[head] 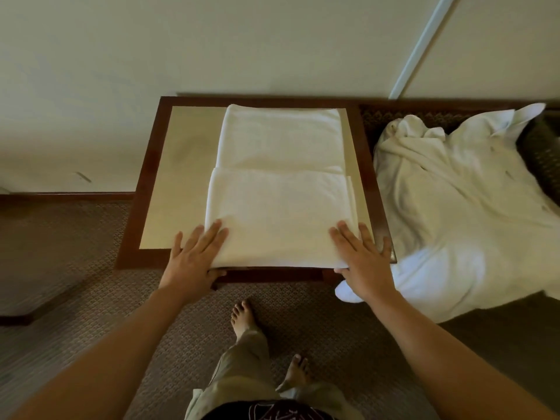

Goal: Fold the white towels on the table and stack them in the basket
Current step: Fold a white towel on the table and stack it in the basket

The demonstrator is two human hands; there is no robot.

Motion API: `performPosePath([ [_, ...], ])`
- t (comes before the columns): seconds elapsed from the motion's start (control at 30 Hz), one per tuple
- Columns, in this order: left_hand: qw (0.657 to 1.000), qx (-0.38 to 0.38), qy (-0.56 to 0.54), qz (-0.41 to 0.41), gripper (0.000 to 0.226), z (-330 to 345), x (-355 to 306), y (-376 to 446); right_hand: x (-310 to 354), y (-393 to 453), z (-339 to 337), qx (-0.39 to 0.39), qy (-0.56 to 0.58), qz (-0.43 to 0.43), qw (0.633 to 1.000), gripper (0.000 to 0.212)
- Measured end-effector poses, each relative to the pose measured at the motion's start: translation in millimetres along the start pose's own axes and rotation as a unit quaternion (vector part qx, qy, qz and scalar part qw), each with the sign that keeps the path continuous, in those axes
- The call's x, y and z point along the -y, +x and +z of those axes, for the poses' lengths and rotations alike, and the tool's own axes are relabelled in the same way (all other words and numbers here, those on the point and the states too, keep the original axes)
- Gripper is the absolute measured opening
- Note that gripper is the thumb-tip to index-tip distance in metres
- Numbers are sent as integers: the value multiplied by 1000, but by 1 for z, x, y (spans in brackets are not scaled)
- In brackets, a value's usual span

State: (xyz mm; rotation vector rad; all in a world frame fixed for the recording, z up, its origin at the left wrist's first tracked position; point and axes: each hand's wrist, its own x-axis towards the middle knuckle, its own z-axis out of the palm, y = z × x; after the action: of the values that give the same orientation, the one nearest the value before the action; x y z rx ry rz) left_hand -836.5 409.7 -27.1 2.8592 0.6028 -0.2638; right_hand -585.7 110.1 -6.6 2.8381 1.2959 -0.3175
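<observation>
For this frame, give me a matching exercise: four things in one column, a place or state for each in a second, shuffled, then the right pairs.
Things:
1. left hand
2. right hand
3. folded towel
4. towel pile

Places or states:
A. crumpled, to the right of the table
B. flat on the towel's near right corner
C. flat on the towel's near left corner
D. laid flat on the tabletop, near part doubled over

Pairs: 1-C, 2-B, 3-D, 4-A
</observation>
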Motion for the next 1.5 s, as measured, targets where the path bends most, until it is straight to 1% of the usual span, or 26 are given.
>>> performPosePath([
  [0.1,999,-23,-30,-20,90,0,-3,-18,-2,-13,4,-68,11,7,998,94],
  [0.17,997,-37,-63,-27,85,1,-7,-28,-4,-22,6,-70,37,11,997,87],
  [0.23,992,-60,-107,-40,79,2,-15,-40,-4,-33,2,-46,69,15,996,77],
  [0.37,958,-95,-241,-123,59,3,-29,-62,-9,-55,-6,-43,168,23,985,56],
  [0.47,929,-128,-316,-140,36,-8,-40,-79,-15,-73,-9,-59,225,29,972,46],
  [0.5,916,-133,-348,-149,28,-15,-46,-85,-17,-80,-10,-74,245,22,966,43],
  [0.57,890,-145,-395,-175,21,-26,-57,-95,-22,-91,-15,-109,304,3,946,35],
  [0.63,869,-174,-419,-197,20,-34,-67,-102,-21,-100,-26,-119,389,14,913,31],
  [0.67,859,-195,-430,-198,18,-40,-72,-103,-20,-104,-32,-117,430,30,895,32],
  [0.73,841,-236,-446,-194,19,-49,-81,-104,-18,-112,-43,-120,486,51,864,35],
  [0.83,825,-292,-440,-199,36,-62,-89,-101,-11,-114,-56,-129,516,42,845,30],
  [0.93,821,-314,-432,-203,39,-72,-87,-91,-3,-105,-70,-149,539,38,828,28],
  [1.03,816,-321,-433,-210,43,-83,-83,-75,5,-88,-87,-161,572,43,803,19],
  [1.17,810,-320,-433,-230,37,-97,-72,-40,8,-54,-98,-174,567,59,803,17],
  [1.3,816,-308,-428,-236,50,-106,-51,8,6,-4,-97,-213,541,74,810,21],
  [1.43,833,-277,-419,-232,54,-110,-27,65,4,54,-93,-206,532,107,814,17],
  [1.5,840,-254,-416,-239,54,-108,-20,90,2,81,-86,-186,530,132,817,20],
])
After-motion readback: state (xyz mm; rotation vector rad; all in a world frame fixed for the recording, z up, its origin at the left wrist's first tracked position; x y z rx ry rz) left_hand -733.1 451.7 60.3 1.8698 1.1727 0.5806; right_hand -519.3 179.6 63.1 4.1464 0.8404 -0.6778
